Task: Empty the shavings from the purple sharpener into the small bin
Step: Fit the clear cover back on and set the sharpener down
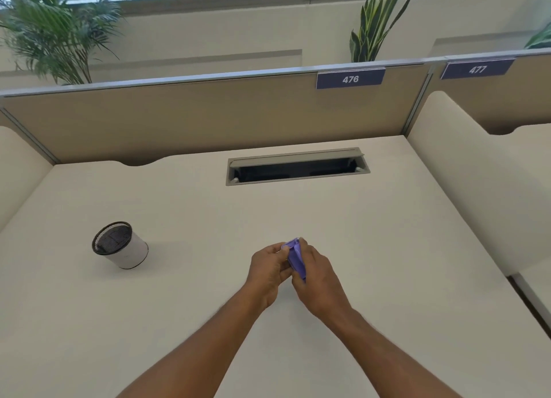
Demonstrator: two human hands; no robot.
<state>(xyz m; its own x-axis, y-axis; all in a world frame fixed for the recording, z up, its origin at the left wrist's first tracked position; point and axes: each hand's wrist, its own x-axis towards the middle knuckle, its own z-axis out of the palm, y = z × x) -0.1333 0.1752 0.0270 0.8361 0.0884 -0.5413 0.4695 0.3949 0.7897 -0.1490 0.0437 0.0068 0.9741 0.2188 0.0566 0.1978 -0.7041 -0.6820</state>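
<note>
The purple sharpener (pixel 295 256) is held between both hands above the middle of the white desk (pixel 372 236). My left hand (pixel 268 271) pinches its left side with thumb and fingers. My right hand (pixel 317 275) wraps around its right side and covers much of it. Whether the sharpener is closed or partly open cannot be told. The small bin (pixel 120 245), a black mesh cup with a white wrap, stands on the desk far to the left of my hands, its mouth facing up.
A grey cable tray (pixel 296 166) with its lid raised is set into the desk behind my hands. Beige partition panels (pixel 179 120) close the back; padded dividers stand at left and right (pixel 465 174). Plants rise beyond the partition.
</note>
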